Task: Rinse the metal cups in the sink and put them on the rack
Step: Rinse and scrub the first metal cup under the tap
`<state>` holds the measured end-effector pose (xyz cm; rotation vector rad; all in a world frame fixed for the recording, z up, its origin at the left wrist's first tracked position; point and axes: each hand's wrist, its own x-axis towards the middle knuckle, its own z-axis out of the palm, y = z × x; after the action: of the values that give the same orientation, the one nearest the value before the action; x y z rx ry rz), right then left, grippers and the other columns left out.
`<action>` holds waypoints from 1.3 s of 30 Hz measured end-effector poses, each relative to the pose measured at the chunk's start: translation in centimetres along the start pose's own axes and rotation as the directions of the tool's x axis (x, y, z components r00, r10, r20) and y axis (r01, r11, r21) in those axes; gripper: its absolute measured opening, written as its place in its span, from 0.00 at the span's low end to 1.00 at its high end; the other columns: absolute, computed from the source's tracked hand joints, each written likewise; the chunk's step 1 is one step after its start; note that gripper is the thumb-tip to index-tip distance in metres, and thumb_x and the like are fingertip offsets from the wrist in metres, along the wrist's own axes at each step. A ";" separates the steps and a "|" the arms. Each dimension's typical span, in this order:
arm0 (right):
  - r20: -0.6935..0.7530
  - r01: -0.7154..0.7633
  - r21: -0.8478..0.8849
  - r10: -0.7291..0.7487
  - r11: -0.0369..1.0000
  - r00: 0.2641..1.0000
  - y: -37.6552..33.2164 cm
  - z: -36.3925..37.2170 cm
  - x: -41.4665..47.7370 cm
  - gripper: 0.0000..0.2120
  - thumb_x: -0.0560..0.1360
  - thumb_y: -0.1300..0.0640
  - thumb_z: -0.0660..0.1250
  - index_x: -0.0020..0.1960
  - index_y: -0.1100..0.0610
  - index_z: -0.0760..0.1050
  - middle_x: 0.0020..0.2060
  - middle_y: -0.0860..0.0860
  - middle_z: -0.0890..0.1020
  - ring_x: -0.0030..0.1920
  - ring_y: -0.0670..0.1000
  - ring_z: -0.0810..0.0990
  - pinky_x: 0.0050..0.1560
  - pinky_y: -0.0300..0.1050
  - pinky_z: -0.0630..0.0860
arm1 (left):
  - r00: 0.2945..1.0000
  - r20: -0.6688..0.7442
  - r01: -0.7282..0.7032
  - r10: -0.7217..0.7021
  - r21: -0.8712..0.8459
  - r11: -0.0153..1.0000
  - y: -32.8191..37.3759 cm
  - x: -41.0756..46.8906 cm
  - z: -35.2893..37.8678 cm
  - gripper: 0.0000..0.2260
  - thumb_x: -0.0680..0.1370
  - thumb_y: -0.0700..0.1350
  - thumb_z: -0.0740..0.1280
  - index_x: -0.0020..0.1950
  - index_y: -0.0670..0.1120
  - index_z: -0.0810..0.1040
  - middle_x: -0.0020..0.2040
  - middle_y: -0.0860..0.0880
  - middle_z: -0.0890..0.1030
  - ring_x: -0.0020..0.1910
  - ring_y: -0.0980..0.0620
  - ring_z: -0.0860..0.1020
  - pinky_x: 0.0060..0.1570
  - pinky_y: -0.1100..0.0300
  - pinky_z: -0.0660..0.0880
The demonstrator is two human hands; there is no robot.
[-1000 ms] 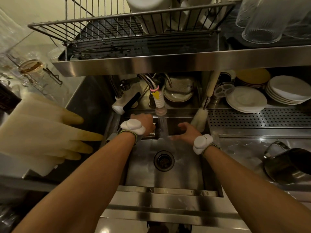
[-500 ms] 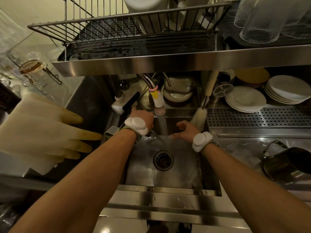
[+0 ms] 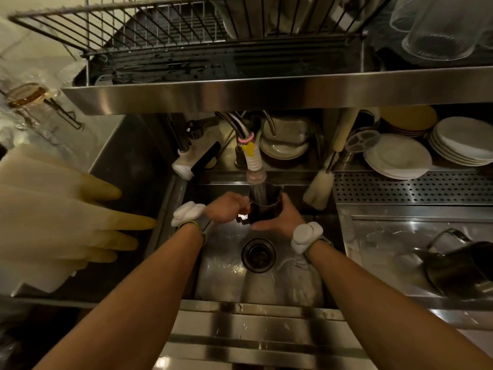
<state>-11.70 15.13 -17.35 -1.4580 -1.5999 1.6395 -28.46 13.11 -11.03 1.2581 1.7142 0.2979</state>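
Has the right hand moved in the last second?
Yes: the right hand moved left, toward the stream under the tap, and now holds the metal cup.

Steel counter (image 3: 386,236), tipped metal jug (image 3: 461,271), stacked plates (image 3: 397,156)

Metal cup (image 3: 264,209) under faucet (image 3: 255,166), over sink (image 3: 221,276); rack (image 3: 160,28) overhead; plates (image 3: 397,156) right
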 end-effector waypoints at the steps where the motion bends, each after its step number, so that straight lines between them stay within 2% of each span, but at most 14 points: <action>1: -0.031 0.001 0.028 0.000 1.000 1.000 -0.2 0.5 0.4 0.52 0.53 0.56 0.83 0.71 0.55 0.60 0.61 0.48 0.75 0.63 0.52 0.75 0.64 0.49 0.73 | 1.000 -0.001 -0.003 0.003 -0.027 1.000 -0.1 -0.2 -0.2 0.14 0.83 0.41 0.55 0.46 0.38 0.77 0.44 0.41 0.76 0.40 0.52 0.74 0.43 0.63 0.69; 3: -0.085 0.007 0.017 -0.005 1.000 0.996 -0.7 1.0 1.0 0.48 0.55 0.59 0.82 0.69 0.55 0.63 0.60 0.50 0.76 0.63 0.54 0.75 0.62 0.47 0.73 | 1.000 0.028 -0.006 0.007 -0.033 0.999 -0.5 -0.2 -0.5 0.16 0.83 0.41 0.54 0.51 0.34 0.79 0.47 0.39 0.78 0.41 0.52 0.74 0.45 0.65 0.70; 5: -0.097 -0.005 -0.065 -0.001 0.998 0.995 -1.0 1.1 1.0 0.46 0.56 0.59 0.82 0.69 0.56 0.63 0.62 0.52 0.75 0.63 0.54 0.74 0.61 0.45 0.72 | 1.000 0.005 -0.007 0.007 -0.008 1.000 -0.8 0.0 -0.8 0.18 0.83 0.44 0.56 0.54 0.31 0.79 0.52 0.36 0.81 0.45 0.49 0.77 0.53 0.58 0.72; 8: -0.137 -0.036 -0.125 0.019 0.992 0.990 -0.6 0.6 0.7 0.44 0.58 0.60 0.81 0.69 0.57 0.63 0.63 0.53 0.76 0.62 0.54 0.75 0.55 0.39 0.70 | 0.983 -0.170 0.066 -0.071 -0.039 0.997 -1.3 0.9 -1.5 0.21 0.82 0.49 0.57 0.56 0.34 0.80 0.57 0.36 0.81 0.58 0.40 0.79 0.58 0.53 0.72; 11: -0.212 -0.036 -0.115 0.011 0.993 0.977 -0.8 0.8 1.2 0.42 0.58 0.59 0.81 0.67 0.58 0.64 0.62 0.54 0.77 0.62 0.54 0.76 0.55 0.39 0.71 | 0.964 -0.247 0.107 -0.096 0.033 0.994 -1.7 1.2 -2.0 0.20 0.82 0.51 0.57 0.55 0.38 0.81 0.58 0.39 0.81 0.58 0.41 0.78 0.59 0.54 0.72; 15: -0.066 0.011 -0.198 -0.025 0.980 0.998 -1.3 2.0 1.3 0.42 0.58 0.56 0.82 0.67 0.55 0.64 0.61 0.52 0.77 0.60 0.53 0.77 0.55 0.42 0.73 | 0.940 -0.323 0.148 -0.110 0.095 0.984 -1.6 1.4 -2.1 0.17 0.81 0.50 0.58 0.54 0.40 0.81 0.57 0.39 0.80 0.58 0.40 0.77 0.56 0.55 0.72; 17: -0.054 -0.004 -0.221 -0.008 0.975 0.999 -1.0 1.1 1.2 0.43 0.59 0.57 0.81 0.68 0.56 0.63 0.63 0.53 0.76 0.62 0.54 0.75 0.56 0.41 0.71 | 0.928 -0.359 0.144 -0.100 0.096 0.985 -1.6 1.4 -2.2 0.16 0.81 0.51 0.58 0.53 0.41 0.81 0.57 0.39 0.80 0.58 0.39 0.77 0.56 0.55 0.72; 20: -0.146 -0.023 -0.193 -0.005 0.981 0.989 -0.9 0.4 1.9 0.43 0.58 0.58 0.81 0.68 0.57 0.64 0.63 0.54 0.77 0.63 0.54 0.75 0.57 0.40 0.71 | 0.931 -0.357 0.120 -0.071 0.116 0.986 -2.3 1.4 -2.3 0.15 0.80 0.51 0.59 0.48 0.43 0.81 0.54 0.39 0.81 0.55 0.39 0.78 0.52 0.56 0.72; 25: -0.042 -0.003 -0.231 -0.007 0.973 0.999 -0.7 1.3 2.0 0.43 0.57 0.56 0.82 0.67 0.55 0.65 0.61 0.52 0.77 0.61 0.53 0.76 0.58 0.43 0.73 | 0.939 -0.331 0.139 -0.092 0.122 0.983 -2.7 1.5 -2.8 0.18 0.81 0.51 0.58 0.51 0.40 0.81 0.54 0.39 0.81 0.56 0.39 0.78 0.56 0.53 0.72; 29: -0.139 -0.016 -0.201 -0.012 0.980 0.990 -0.7 0.0 2.5 0.45 0.57 0.58 0.81 0.69 0.57 0.64 0.63 0.54 0.76 0.63 0.55 0.75 0.61 0.44 0.72 | 0.946 -0.309 0.146 -0.096 0.142 0.979 -3.0 1.6 -2.6 0.16 0.79 0.54 0.59 0.49 0.43 0.80 0.53 0.40 0.82 0.54 0.40 0.79 0.54 0.53 0.73; 32: -0.058 0.015 -0.236 -0.029 0.972 0.998 -1.4 1.1 2.7 0.45 0.57 0.55 0.82 0.68 0.55 0.64 0.61 0.51 0.77 0.60 0.53 0.76 0.56 0.42 0.72 | 0.950 -0.295 0.153 -0.104 0.149 0.977 -2.9 1.5 -2.6 0.16 0.80 0.53 0.59 0.52 0.44 0.80 0.55 0.41 0.81 0.56 0.40 0.79 0.54 0.55 0.73; 34: -0.019 -0.004 -0.268 -0.001 0.964 1.000 -1.2 0.8 2.2 0.46 0.56 0.56 0.82 0.69 0.56 0.65 0.62 0.51 0.77 0.61 0.53 0.76 0.58 0.43 0.73 | 0.953 -0.287 0.143 -0.097 0.144 0.979 -2.8 1.7 -2.6 0.17 0.80 0.53 0.58 0.54 0.43 0.81 0.55 0.41 0.81 0.56 0.40 0.78 0.54 0.55 0.73; 36: -0.045 -0.025 -0.253 0.014 0.967 0.999 -0.6 -0.3 2.1 0.47 0.56 0.59 0.82 0.70 0.57 0.64 0.64 0.53 0.76 0.64 0.54 0.74 0.61 0.43 0.72 | 0.955 -0.285 0.130 -0.085 0.143 0.981 -2.8 1.6 -2.5 0.18 0.80 0.53 0.58 0.53 0.42 0.81 0.54 0.41 0.81 0.55 0.40 0.79 0.53 0.55 0.73; 39: -0.099 -0.028 -0.215 0.006 0.976 0.995 -0.7 -0.4 1.8 0.47 0.57 0.60 0.82 0.70 0.57 0.63 0.64 0.52 0.75 0.64 0.53 0.74 0.60 0.41 0.70 | 0.959 -0.269 0.128 -0.085 0.149 0.981 -3.0 1.6 -2.1 0.17 0.80 0.52 0.58 0.53 0.42 0.81 0.55 0.41 0.81 0.56 0.41 0.78 0.54 0.56 0.72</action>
<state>-12.23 17.06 -17.35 -1.6361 -1.7590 1.4145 -31.95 13.86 -12.80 1.2831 2.0618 0.2722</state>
